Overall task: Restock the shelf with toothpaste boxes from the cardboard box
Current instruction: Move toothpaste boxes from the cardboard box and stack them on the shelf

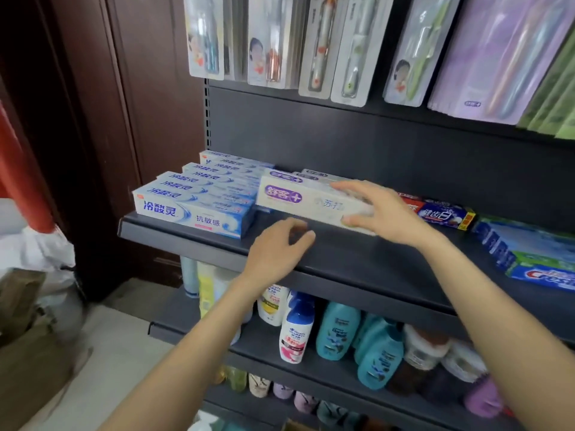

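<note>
My right hand (382, 213) grips a white toothpaste box with a purple label (298, 199) at its right end, fingers over the top and thumb under the front. The box sits at the front of a row of like boxes on the dark shelf (342, 253). My left hand (277, 250) hovers just in front of the box over the bare shelf, fingers loosely curled, holding nothing. To the left stands a stack of blue-and-white toothpaste boxes (193, 209). The cardboard box (28, 337) is on the floor at the lower left, blurred.
Red and blue toothpaste boxes (441, 214) and green-blue ones (529, 256) fill the shelf's right side. Toothbrush packs (351, 48) hang above. Shampoo bottles (336, 331) stand on the shelf below. A dark wooden door frame (102, 135) is at the left.
</note>
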Action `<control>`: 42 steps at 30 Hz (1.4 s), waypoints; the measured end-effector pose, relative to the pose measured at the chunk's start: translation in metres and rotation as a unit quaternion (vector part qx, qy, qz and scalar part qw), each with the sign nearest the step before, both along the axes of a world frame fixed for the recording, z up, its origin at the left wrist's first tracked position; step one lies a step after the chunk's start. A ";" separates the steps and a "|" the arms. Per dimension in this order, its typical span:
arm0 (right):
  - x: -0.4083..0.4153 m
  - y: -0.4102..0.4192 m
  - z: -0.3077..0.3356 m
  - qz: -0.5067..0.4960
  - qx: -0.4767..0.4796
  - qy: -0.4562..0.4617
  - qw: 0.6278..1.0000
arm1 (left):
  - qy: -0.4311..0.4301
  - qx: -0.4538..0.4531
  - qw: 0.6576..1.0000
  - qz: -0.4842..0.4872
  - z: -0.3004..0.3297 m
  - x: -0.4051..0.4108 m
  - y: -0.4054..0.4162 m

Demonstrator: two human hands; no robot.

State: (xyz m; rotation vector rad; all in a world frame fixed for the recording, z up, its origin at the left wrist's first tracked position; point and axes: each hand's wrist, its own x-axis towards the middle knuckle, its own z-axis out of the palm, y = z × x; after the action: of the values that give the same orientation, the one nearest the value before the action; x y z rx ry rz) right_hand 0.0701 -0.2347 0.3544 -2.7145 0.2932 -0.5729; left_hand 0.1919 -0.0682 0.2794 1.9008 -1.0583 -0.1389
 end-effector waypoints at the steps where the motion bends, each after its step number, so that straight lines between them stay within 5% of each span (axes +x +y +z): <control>1: 0.000 -0.009 -0.003 -0.026 -0.060 0.006 0.998 | -0.069 0.032 0.997 0.006 -0.002 0.000 0.004; 8: 0.025 -0.024 -0.039 -0.151 -0.244 0.001 0.958 | -0.292 0.075 0.953 0.021 -0.012 0.003 0.004; 14: 0.010 0.004 -0.058 -0.187 -0.255 -0.055 0.947 | -0.356 0.088 0.930 0.021 -0.018 0.003 0.003; 18: -0.048 0.061 -0.078 -0.124 -0.198 -0.182 0.955 | -0.361 -0.040 0.932 0.018 -0.029 -0.025 0.018; 21: -0.103 0.104 -0.119 -0.106 -0.144 -0.210 0.961 | -0.334 -0.136 0.933 -0.018 -0.058 -0.064 0.038; 24: -0.150 0.132 -0.188 -0.119 -0.053 -0.123 0.984 | -0.298 -0.118 0.942 -0.099 -0.111 -0.097 0.057; 27: -0.186 0.146 -0.269 -0.143 0.050 0.035 0.988 | -0.247 0.015 0.958 -0.143 -0.184 -0.120 0.076; 31: -0.218 0.154 -0.354 -0.173 0.181 0.213 0.944 | -0.033 0.290 0.952 -0.095 -0.280 -0.135 0.101; 34: -0.217 0.162 -0.399 -0.145 0.137 0.267 0.943 | 0.048 0.374 0.925 -0.048 -0.325 -0.136 0.120; 42: -0.145 0.150 -0.486 0.107 -0.042 0.325 0.939 | 0.134 0.430 0.891 -0.059 -0.385 -0.128 0.113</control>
State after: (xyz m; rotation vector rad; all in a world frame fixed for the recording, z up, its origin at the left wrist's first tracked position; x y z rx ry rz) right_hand -0.0753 -0.0848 -0.1318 -2.8869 0.1248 0.3982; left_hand 0.0643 0.0453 -0.1053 2.4782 -0.9939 -1.0618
